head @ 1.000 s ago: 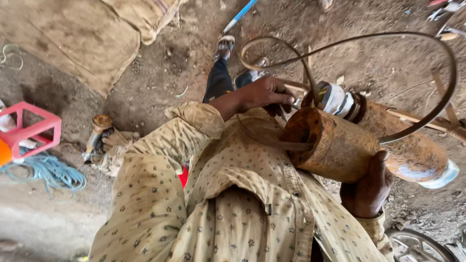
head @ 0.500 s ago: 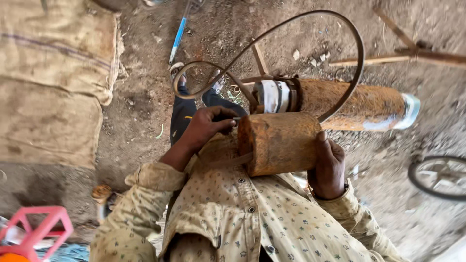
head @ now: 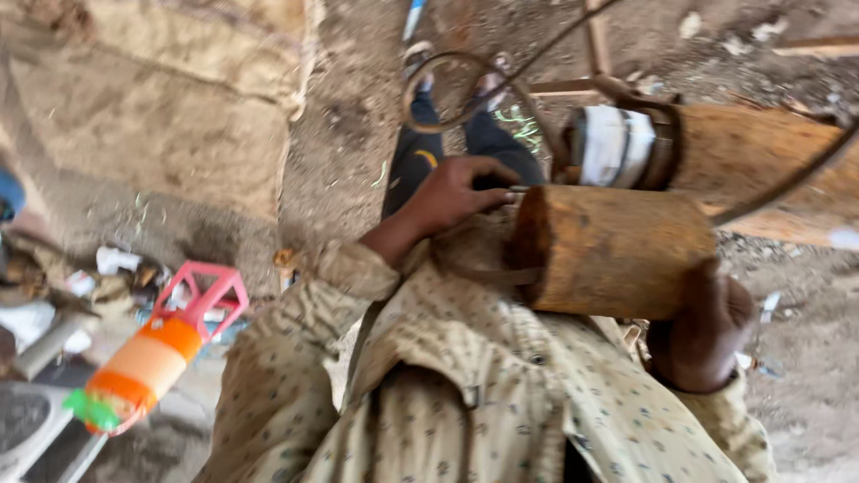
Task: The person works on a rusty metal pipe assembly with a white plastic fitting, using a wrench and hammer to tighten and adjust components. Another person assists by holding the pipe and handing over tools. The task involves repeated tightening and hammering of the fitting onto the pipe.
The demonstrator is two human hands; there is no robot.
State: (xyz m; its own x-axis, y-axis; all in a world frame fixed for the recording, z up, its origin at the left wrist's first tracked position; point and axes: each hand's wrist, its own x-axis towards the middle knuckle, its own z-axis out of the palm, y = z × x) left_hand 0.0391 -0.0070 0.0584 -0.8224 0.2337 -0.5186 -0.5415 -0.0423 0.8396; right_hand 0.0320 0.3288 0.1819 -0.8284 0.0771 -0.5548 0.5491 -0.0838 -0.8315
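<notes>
A rusty brown cylinder [head: 617,246] lies across my chest, over my patterned shirt [head: 465,394]. My right hand [head: 702,326] cups its lower right end from below. My left hand [head: 456,192] is at the cylinder's left end, fingers curled around a thin metal piece there. A dark strap [head: 474,273] runs from the cylinder's left rim. Behind it sits a second, longer rusty cylinder [head: 761,165] with a white band [head: 617,143], and thin curved metal rods [head: 465,85] loop above.
Dirt ground all around. Burlap sacks [head: 152,116] lie at the upper left. A red plastic frame [head: 201,295] and an orange-and-green object [head: 134,371] sit at the lower left amid clutter. My dark trouser legs and sandals [head: 420,58] extend upward.
The view has swung and moved closer; the sacks and red frame have shifted. Both hands stay on the rusty cylinder, left at its left end, right under its right end.
</notes>
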